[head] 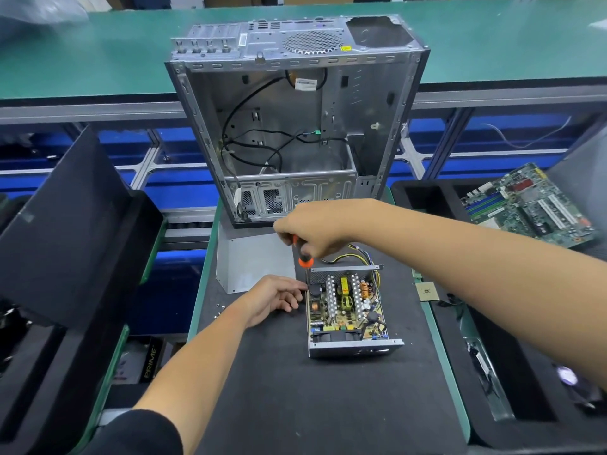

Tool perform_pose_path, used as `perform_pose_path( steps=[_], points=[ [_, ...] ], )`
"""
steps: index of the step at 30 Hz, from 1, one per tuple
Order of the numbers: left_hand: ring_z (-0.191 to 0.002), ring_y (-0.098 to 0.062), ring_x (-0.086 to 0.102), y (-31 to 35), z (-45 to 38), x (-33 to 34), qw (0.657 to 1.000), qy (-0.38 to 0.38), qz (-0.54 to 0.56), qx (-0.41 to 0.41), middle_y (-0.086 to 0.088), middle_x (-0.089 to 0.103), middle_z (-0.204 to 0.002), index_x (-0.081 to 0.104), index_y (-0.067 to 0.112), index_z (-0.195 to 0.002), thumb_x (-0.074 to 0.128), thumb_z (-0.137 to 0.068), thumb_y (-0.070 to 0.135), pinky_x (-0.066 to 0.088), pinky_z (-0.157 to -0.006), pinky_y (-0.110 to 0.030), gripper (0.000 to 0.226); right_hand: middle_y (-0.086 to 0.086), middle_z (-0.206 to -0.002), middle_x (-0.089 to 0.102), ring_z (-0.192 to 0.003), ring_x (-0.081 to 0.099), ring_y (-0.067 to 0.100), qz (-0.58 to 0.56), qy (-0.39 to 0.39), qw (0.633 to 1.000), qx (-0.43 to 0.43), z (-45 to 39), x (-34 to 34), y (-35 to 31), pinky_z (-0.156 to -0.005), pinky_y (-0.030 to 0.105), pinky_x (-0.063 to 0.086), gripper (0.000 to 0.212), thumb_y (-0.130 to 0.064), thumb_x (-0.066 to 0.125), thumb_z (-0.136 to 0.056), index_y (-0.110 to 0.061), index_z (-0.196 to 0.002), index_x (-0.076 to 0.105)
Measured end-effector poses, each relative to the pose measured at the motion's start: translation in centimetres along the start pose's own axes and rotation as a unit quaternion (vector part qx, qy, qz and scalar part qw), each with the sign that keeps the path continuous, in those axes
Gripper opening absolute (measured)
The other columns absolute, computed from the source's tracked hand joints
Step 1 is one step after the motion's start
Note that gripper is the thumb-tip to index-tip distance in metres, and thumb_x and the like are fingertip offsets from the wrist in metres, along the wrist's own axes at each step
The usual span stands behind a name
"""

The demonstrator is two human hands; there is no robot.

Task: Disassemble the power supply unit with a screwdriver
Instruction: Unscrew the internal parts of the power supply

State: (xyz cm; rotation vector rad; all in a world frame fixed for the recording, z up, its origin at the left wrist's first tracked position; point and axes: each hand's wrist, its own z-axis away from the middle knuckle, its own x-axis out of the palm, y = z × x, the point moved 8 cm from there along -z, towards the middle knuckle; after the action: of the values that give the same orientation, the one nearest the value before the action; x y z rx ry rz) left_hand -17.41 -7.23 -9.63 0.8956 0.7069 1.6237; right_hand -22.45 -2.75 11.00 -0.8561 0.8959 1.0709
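Note:
The power supply unit [348, 315] lies on the black mat with its lid off, showing a circuit board with coils, heatsinks and a wire bundle at the far end. Its grey metal cover [253, 261] lies just beyond it to the left. My right hand [315, 226] grips an orange-and-black screwdriver [303, 256], which points down at the unit's far left corner. My left hand [276, 298] rests on the mat against the unit's left side, fingertips touching its edge.
An emptied computer case [289, 126] stands behind the mat. A motherboard [532, 205] lies in the black tray on the right. A small CPU chip [426, 291] sits at the mat's right edge. A few loose screws [219, 308] lie left of my left wrist. Black trays flank both sides.

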Motion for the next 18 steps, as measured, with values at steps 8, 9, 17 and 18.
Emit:
perform_pose_path(
  steps=[8,9,17,18],
  points=[
    [-0.06,-0.016,0.057,0.0,0.0,0.1,1.0,-0.003,-0.001,0.0,-0.009,0.062,-0.074,0.069,-0.001,-0.102,0.048,-0.089,0.005,0.045,-0.053,-0.02,0.026,0.002,-0.092,0.062,-0.083,0.052,0.024,0.053,0.021,0.997,0.046,-0.1,0.5,0.9,-0.064,0.032,0.041,0.028,-0.035,0.043,-0.1,-0.01,-0.106,0.055],
    [-0.06,-0.016,0.058,0.0,0.0,0.1,1.0,-0.005,-0.002,0.0,-0.008,0.062,-0.074,0.07,-0.001,-0.102,0.049,-0.088,0.005,0.045,-0.053,-0.02,0.026,0.006,-0.094,0.063,-0.083,0.053,0.026,0.077,0.023,0.995,0.057,-0.3,0.6,1.1,-0.064,0.034,0.041,0.031,-0.034,0.036,-0.103,-0.009,-0.105,0.053],
    [-0.06,-0.016,0.059,-0.3,-0.3,-0.4,1.0,0.001,-0.004,0.007,-0.01,0.063,-0.075,0.07,-0.002,-0.101,0.048,-0.089,0.002,0.046,-0.052,-0.02,0.025,0.0,-0.087,0.065,-0.077,0.05,0.017,-0.085,-0.008,0.996,-0.02,-0.2,0.2,-0.2,-0.055,0.016,0.034,0.023,-0.003,0.062,-0.08,-0.015,-0.099,0.059],
    [-0.06,-0.016,0.059,-0.3,-0.3,-0.4,1.0,0.001,-0.004,0.007,-0.01,0.064,-0.075,0.07,-0.001,-0.101,0.048,-0.089,0.003,0.046,-0.052,-0.02,0.025,0.001,-0.088,0.066,-0.077,0.051,0.017,-0.081,-0.011,0.997,-0.019,-0.2,0.3,-0.2,-0.055,0.017,0.035,0.02,-0.005,0.062,-0.08,-0.015,-0.097,0.06]
  ],
)
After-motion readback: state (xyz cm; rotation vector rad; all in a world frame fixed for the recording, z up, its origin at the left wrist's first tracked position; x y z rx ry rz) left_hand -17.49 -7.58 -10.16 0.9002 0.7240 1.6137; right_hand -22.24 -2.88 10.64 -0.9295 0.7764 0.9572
